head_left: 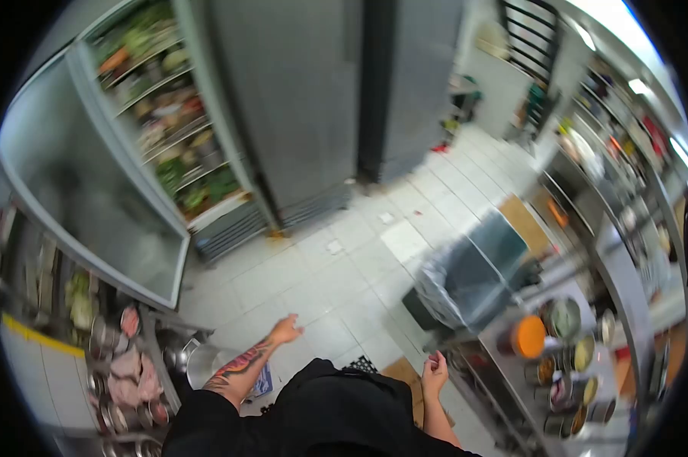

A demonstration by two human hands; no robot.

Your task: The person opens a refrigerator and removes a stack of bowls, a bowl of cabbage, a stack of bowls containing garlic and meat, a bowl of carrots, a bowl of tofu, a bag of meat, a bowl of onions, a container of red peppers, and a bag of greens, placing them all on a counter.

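My left hand [286,330] hangs over the tiled floor, its fingers apart and holding nothing; the forearm behind it is tattooed. Below it stands a metal pot [204,364] at the lower left. My right hand [435,368] is beside the corner of the steel counter at the right, with its fingers curled; whether anything small is between them cannot be made out. The counter [487,352] carries a container with an orange lid [527,337] and several metal tins of food. Neither hand touches these things.
A glass-door fridge [100,183] stands open at the left, with vegetables on its shelves. Tall grey cabinets [298,99] are ahead. A bin with a clear liner [466,278] stands right of centre. Raw meat [134,378] lies at the lower left. Cardboard [402,375] is on the floor.
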